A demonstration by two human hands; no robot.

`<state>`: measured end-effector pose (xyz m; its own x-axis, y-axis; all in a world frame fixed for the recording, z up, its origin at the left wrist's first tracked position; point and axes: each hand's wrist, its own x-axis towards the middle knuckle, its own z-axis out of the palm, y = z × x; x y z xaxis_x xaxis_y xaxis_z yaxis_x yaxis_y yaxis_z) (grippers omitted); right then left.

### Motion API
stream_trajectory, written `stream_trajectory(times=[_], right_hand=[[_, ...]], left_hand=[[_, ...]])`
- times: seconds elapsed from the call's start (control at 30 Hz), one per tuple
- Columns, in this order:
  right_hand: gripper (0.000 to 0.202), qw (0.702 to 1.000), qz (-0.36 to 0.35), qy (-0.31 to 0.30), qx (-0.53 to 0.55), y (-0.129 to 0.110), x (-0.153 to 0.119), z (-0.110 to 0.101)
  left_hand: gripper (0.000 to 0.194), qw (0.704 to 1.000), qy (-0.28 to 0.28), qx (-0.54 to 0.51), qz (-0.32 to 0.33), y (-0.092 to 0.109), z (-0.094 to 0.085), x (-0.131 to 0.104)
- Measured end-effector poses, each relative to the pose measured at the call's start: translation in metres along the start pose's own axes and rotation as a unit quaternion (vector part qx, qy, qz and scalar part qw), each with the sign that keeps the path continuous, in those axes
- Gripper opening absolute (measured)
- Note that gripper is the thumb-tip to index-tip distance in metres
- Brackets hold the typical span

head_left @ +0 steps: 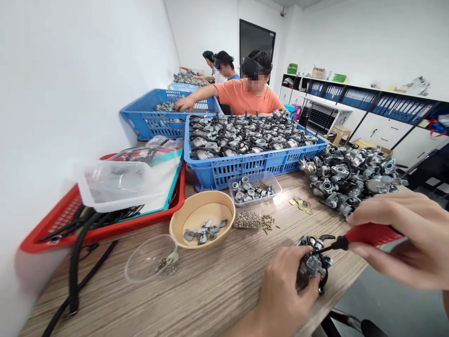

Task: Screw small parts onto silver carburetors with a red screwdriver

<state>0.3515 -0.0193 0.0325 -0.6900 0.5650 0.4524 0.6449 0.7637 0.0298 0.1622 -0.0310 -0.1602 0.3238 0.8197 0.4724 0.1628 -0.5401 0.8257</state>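
Observation:
My left hand (286,285) is wrapped round a small metal carburetor (312,266) with black hoses, holding it on the wooden table near its right edge. In my right hand (414,238) is a screwdriver (373,235) with a red and black handle. Its shaft points left, and the tip meets the top of the carburetor; the exact contact point is too small to make out. Just beyond lie brass screws (267,222), partly loose and partly in a clear box, and several flat brass discs (300,204).
A blue crate (224,171) full of carburetors stands ahead; more carburetors (351,173) are piled at right. A tan bowl (178,220) holds metal pieces beside a clear cup (140,262). A red basket (157,215) sits left. Across the table a person (242,96) reaches into another blue crate (140,117).

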Motion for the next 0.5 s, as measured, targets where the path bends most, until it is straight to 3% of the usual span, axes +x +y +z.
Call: stream_trajectory(times=[0.1,0.2,0.23,0.4,0.5], right_hand=[[0.015,0.999,0.007,-0.025,0.028,-0.001,-0.003,-0.002],[0.004,1.0,0.019,0.004,-0.006,-0.004,-0.006,-0.003],[0.008,0.999,0.023,0.013,-0.021,-0.005,-0.006,-0.003],[0.015,0.998,0.02,-0.048,0.031,-0.011,0.0,-0.005],[0.008,0.999,0.021,-0.033,0.013,-0.009,0.002,-0.004]], left_hand=[[0.035,1.0,-0.006,-0.007,-0.008,0.001,0.0,0.0],[0.033,1.0,-0.017,-0.012,-0.023,0.0,-0.001,-0.001],[0.032,0.999,-0.021,-0.013,-0.03,-0.001,-0.001,-0.002],[0.034,0.998,-0.031,-0.019,-0.042,-0.001,-0.001,-0.003],[0.035,0.999,-0.022,-0.014,-0.03,0.0,-0.002,-0.002]])
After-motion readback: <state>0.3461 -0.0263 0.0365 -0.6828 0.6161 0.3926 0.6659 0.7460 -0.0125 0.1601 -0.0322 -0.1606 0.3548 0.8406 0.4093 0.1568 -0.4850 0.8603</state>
